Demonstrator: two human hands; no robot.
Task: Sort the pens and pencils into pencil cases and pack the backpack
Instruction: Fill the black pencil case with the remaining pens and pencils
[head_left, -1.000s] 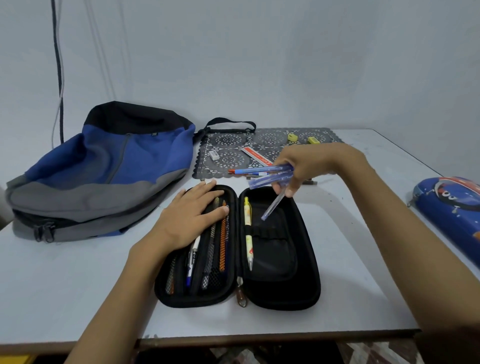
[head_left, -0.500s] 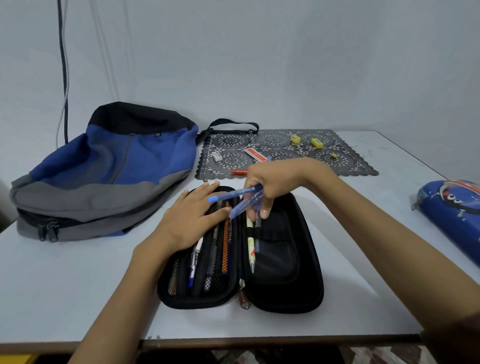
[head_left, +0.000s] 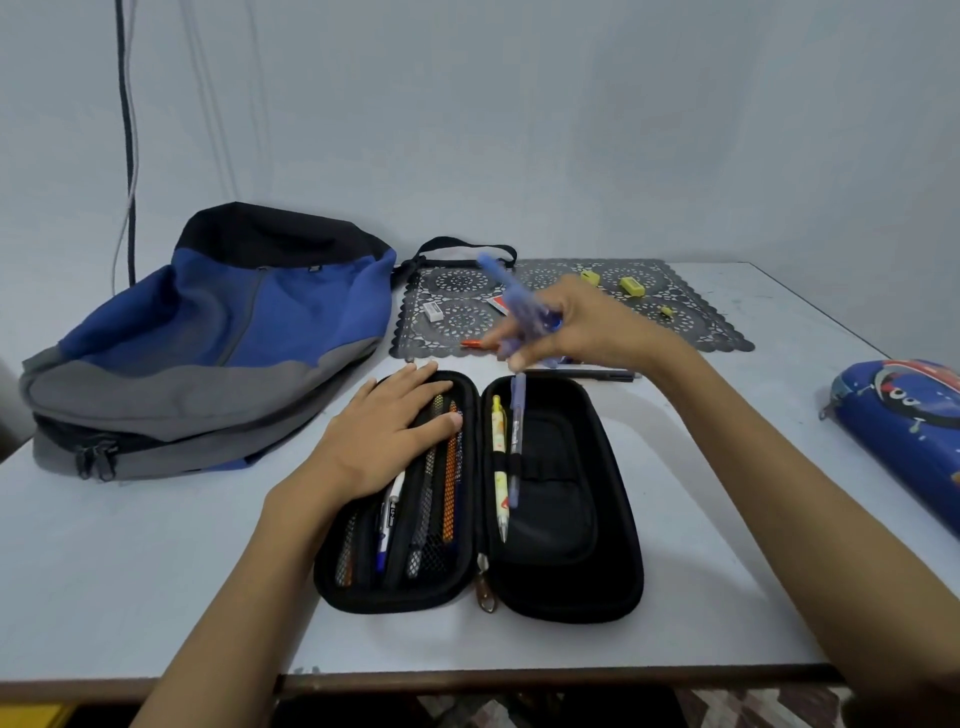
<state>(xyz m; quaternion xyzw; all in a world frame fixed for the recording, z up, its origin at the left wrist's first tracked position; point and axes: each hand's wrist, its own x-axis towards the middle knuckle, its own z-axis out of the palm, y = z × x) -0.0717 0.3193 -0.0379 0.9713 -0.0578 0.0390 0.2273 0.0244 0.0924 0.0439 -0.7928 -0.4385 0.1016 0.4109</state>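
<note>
An open black pencil case lies in front of me. Its left half holds several pens and pencils under mesh. My left hand rests flat on that half. In the right half's elastic loops sit a yellow mechanical pencil and a blue pen. My right hand is raised just behind the case and grips blue pens, blurred by motion. A blue and grey backpack lies at the left.
A black lace mat at the back carries a white eraser, yellow sharpeners, a red-white packet and an orange pen. A dark pen lies behind the case. A blue hard pencil case sits at the right edge.
One blue pen went into the elastic loop beside the yellow pencil. My right hand then lifted back and to the right with the remaining blue pens. My left hand stayed put.
</note>
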